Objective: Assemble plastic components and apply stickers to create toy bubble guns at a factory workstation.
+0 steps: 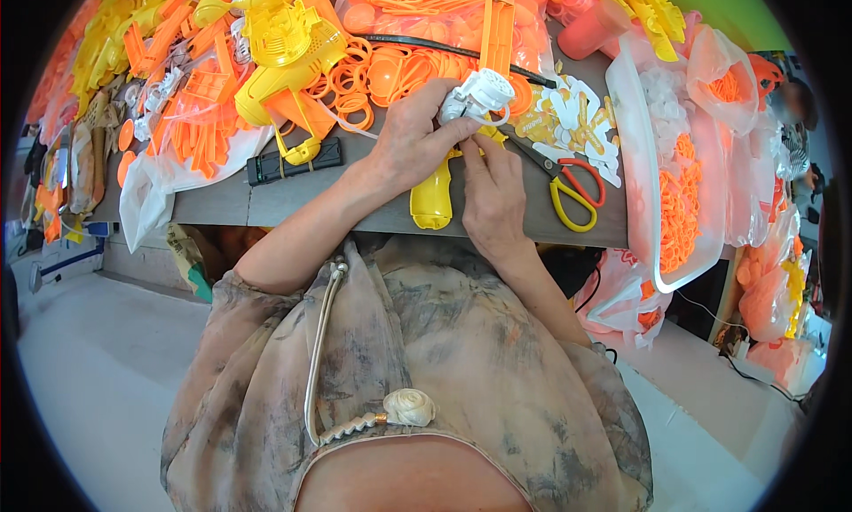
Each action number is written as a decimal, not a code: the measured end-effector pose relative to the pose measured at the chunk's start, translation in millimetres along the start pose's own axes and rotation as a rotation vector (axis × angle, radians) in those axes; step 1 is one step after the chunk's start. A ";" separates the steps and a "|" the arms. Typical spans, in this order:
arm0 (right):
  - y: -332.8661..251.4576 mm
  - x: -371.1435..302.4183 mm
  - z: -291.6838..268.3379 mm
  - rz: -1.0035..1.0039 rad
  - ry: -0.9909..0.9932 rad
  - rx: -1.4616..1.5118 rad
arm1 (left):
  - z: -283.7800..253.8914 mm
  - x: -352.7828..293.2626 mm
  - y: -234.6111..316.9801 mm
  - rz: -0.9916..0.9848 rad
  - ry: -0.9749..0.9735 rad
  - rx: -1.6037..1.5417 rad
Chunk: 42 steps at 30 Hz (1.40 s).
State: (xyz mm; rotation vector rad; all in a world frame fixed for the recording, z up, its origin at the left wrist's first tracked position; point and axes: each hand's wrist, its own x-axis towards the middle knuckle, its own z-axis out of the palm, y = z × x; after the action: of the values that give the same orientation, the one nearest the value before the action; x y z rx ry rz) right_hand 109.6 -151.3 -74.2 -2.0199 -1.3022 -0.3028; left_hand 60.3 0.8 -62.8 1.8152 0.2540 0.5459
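Note:
My left hand (410, 132) is closed round a white plastic mechanism (484, 93), a rounded housing with a thin loop at its side, held just above the table. My right hand (493, 197) comes up from below it, its thumb and fingers drawn together at the housing's lower edge. What those fingertips pinch is too small to make out. Beneath both hands lies a yellow plastic shell (431, 200) shaped like a handle, partly covered by them. Scissors (575, 197) with one red and one yellow grip lie just right of my right hand.
Orange and yellow plastic parts (293, 55) pile up across the far side. A black box-shaped piece (295, 161) lies left of my forearm. White and gold flat pieces (572, 122) lie behind the scissors. A white bin (641, 170) holding small orange pieces stands at the right.

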 end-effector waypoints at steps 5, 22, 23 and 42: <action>7.5 0.7 1.7 -0.034 -0.084 -0.005 | 0.9 -1.7 2.8 -0.026 -0.084 0.085; 24.2 41.1 -17.1 0.381 -0.014 0.734 | -13.7 -1.4 36.2 0.144 -0.059 0.457; 26.3 40.8 -16.7 0.429 0.043 0.861 | -17.9 -6.4 45.6 0.146 -0.057 0.460; 56.1 25.9 1.4 0.489 0.254 1.517 | 6.2 110.3 20.5 0.943 -0.367 0.973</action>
State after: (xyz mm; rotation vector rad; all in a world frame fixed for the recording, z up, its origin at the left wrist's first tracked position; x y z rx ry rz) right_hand 170.1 -145.9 -85.6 -0.8358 -0.4557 0.5233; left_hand 156.9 37.4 -18.7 2.9228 -0.7686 0.7762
